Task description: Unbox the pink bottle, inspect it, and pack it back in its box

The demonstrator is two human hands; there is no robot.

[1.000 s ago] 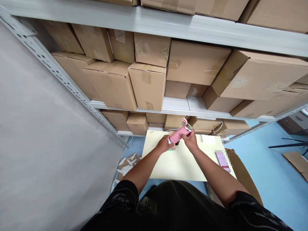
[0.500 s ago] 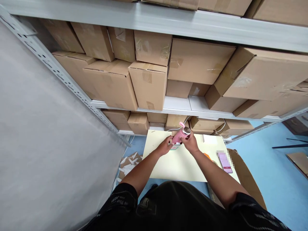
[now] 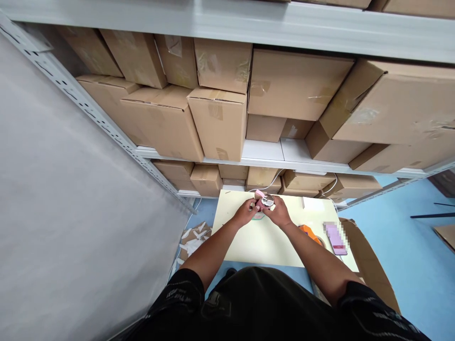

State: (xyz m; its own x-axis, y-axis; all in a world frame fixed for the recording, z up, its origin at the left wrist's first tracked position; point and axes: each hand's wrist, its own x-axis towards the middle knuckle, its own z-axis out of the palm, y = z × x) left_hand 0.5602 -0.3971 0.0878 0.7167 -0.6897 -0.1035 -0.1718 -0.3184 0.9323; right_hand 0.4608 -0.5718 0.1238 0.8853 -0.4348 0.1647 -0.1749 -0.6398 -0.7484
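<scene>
A pink bottle [image 3: 260,204] is between my two hands, its shiny round metal end [image 3: 268,201] facing up toward me. A pink strap loop [image 3: 259,193] sticks out at its far side. My left hand [image 3: 244,213] is closed on the bottle's left side, and my right hand [image 3: 280,214] grips it from the right, near the metal end. Much of the bottle's body is hidden by the fingers. Just below it shows a pale thing with a green edge [image 3: 259,216], partly covered.
A cream table [image 3: 261,244] lies under my hands. On its right side are a phone [image 3: 335,238], an orange object [image 3: 310,233] and a white box [image 3: 313,203]. Shelves of cardboard boxes [image 3: 216,124] rise in front; a grey wall [image 3: 71,199] stands left. Torn cardboard and paper [image 3: 194,240] lie on the floor.
The pink bottle has been tipped from leaning sideways to more end-on, so its metal end now faces me. Both hands still hold it. The view has shifted slightly.
</scene>
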